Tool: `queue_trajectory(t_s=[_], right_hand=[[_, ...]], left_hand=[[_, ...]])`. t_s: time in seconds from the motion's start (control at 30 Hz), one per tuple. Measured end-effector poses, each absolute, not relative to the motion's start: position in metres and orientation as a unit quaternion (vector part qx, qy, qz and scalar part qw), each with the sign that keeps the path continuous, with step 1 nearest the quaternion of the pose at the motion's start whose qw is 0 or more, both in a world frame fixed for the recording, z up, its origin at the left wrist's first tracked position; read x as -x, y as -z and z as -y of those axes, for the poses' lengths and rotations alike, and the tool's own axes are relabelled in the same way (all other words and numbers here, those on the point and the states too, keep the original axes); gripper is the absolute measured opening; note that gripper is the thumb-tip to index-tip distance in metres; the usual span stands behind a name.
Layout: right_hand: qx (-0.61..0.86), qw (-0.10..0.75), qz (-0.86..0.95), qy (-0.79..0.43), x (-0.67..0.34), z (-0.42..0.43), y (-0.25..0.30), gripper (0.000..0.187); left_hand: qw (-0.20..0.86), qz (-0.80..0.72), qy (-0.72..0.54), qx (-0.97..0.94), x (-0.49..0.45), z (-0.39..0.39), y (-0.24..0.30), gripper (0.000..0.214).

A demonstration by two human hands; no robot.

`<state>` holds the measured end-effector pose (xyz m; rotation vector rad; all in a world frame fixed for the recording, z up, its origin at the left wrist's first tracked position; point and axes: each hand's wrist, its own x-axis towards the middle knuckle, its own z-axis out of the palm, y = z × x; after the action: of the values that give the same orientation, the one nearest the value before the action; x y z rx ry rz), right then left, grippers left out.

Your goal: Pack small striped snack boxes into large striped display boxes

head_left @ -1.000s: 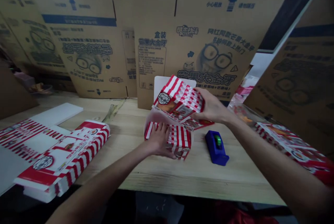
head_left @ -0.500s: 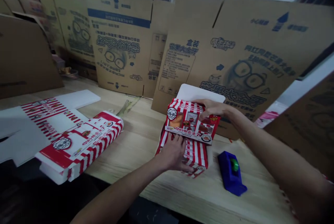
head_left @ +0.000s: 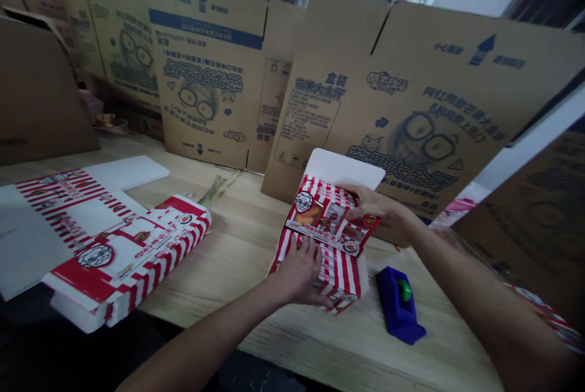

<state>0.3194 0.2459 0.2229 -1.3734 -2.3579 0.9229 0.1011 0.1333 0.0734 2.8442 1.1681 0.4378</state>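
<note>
A red-and-white striped carton (head_left: 336,270) stands on the wooden table (head_left: 256,331) in front of me, its white lid flap (head_left: 347,167) raised behind. My left hand (head_left: 299,273) lies with spread fingers against the carton's front wall. My right hand (head_left: 379,212) grips the back edge of a red-and-white printed pack (head_left: 326,221) with a face logo. The pack sits tilted at the carton's open top.
A stack of flat striped carton blanks (head_left: 123,258) lies at the left, with white sheets (head_left: 123,171) behind. A blue tape dispenser (head_left: 398,305) rests right of the carton. Large printed cardboard boxes (head_left: 375,99) wall off the table's back and sides.
The printed pack has come down from a raised tilt to the carton's top, my right hand with it. My left hand has stayed on the carton. My view has swung left.
</note>
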Motion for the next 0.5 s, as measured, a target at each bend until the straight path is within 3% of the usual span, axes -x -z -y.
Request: queue_trajectory(t_s=[0.23,0.5], right_hand=[[0.429,0.118,0.873,-0.199,-0.312,-0.238,-0.224,0.075],[0.402,0.127,0.897,-0.132,-0.322,-0.239,-0.195,0.093]], left_hand=[[0.02,-0.379,-0.137,-0.915,-0.101,-0.133,-0.074,0.106],[0.006,-0.385,-0.147,-0.911,-0.102,-0.136,-0.075,0.098]])
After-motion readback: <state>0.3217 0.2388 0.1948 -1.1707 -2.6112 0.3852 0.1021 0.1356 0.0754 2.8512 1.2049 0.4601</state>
